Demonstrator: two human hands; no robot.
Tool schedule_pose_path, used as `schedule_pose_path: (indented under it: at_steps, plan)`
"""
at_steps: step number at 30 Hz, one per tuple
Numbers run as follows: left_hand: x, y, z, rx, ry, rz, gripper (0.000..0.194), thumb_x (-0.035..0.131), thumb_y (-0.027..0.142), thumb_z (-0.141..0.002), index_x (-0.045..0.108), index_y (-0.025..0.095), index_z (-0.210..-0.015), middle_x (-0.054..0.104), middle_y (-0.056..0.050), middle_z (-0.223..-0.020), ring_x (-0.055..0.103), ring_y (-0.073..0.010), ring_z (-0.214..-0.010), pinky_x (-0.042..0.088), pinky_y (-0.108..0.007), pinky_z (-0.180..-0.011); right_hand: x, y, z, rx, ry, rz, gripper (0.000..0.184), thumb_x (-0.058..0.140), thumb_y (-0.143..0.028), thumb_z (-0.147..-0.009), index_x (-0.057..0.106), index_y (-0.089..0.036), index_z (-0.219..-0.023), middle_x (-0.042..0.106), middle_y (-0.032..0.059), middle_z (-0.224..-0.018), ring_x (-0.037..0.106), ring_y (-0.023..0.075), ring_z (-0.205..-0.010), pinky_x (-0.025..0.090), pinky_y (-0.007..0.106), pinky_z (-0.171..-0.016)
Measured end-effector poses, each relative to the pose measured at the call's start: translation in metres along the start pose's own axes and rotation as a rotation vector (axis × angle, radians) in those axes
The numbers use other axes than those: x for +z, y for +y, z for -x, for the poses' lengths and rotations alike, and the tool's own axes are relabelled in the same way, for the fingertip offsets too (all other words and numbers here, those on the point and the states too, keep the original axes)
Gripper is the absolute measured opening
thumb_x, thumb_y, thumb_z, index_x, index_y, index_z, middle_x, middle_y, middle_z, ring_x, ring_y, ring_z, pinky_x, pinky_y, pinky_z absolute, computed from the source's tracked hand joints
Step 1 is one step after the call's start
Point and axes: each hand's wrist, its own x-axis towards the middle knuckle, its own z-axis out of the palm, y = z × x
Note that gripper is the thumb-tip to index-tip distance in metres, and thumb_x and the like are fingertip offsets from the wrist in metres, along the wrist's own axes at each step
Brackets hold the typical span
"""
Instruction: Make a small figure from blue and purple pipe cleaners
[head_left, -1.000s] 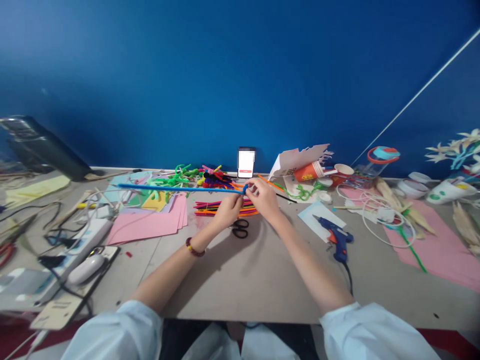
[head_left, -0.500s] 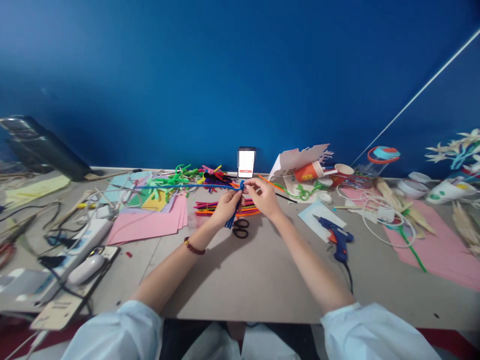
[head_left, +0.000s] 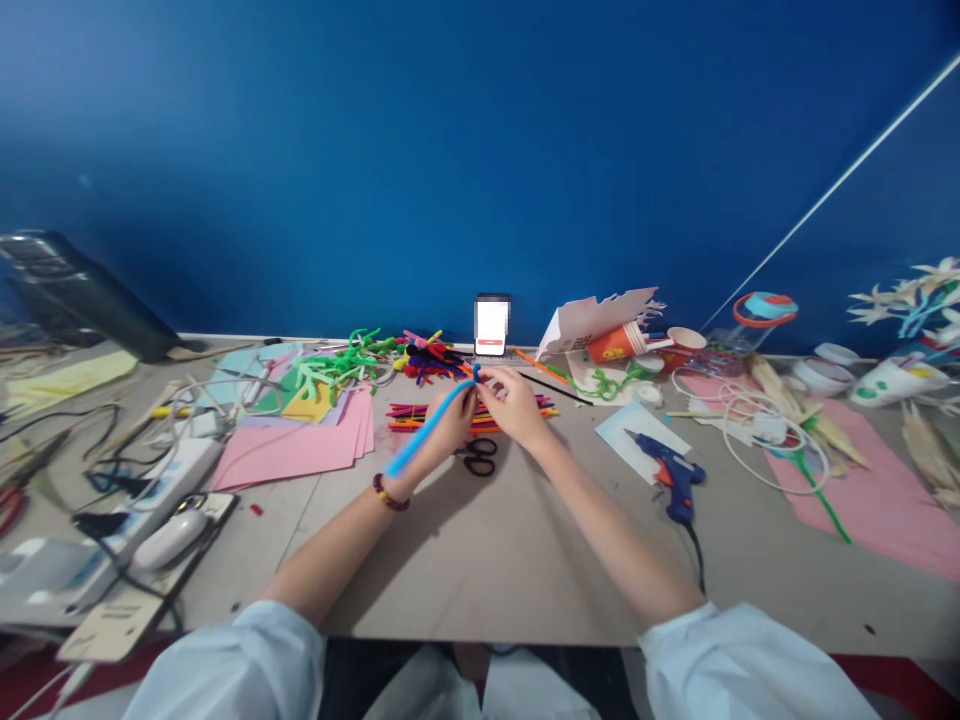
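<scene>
Where the two hands meet, below the phone (head_left: 491, 325) as seen from the head, a blue fuzzy stem (head_left: 427, 433), likely a pipe cleaner, ends in a small dark-blue tangle (head_left: 476, 373) at the fingertips. Its long free length slants down and leftward, over the left hand (head_left: 454, 420) towards the wrist; outer end blurred.

Handling, as judged: next to no weight. Soft nap over thin wire, so bends easily and holds its bend; the long tail probably whippy. Little slip, hardly fragile, though repeated sharp kinks could weaken the core. Best hold: a pinch right beside the tangle, tail left free.

Left hand: fingers curled in, apparently pinching the stem just under the tangle. Right hand (head_left: 514, 405): thumb and fingers drawn together at the tangle from the other side; whether they clamp it, cannot tell.

Both forearms reach forward and converge, lifted off the table (head_left: 487, 580), shadows beneath. Scissors (head_left: 480, 458) and a bundle of coloured stems (head_left: 405, 412) lie below the hands.
</scene>
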Motion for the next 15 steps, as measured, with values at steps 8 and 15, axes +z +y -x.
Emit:
schedule_pose_path:
  at_steps: [8,15]
  plan:
    - [-0.008,-0.001,-0.004,0.008,-0.014,-0.288,0.027,0.039,0.023,-0.09,0.065,0.014,-0.091,0.068,-0.011,-0.08,0.061,-0.0201,-0.066,0.038,-0.026,-0.058,0.002,0.004,0.002,-0.091,-0.085,0.032,0.036,0.046,-0.016,-0.083,0.06,-0.023,-0.115,0.06,0.0081,-0.115,0.056,0.0198,-0.107,0.047,0.035,-0.093]
    - [-0.011,0.006,-0.002,-0.03,-0.027,-0.226,0.027,0.038,0.023,-0.09,0.063,0.015,-0.093,0.067,-0.01,-0.079,0.059,-0.019,-0.065,0.031,-0.025,-0.054,-0.001,0.003,0.003,-0.157,-0.046,0.154,0.032,0.051,-0.014,-0.079,0.059,-0.021,-0.11,0.063,0.0079,-0.108,0.058,0.0216,-0.097,0.047,0.037,-0.087]
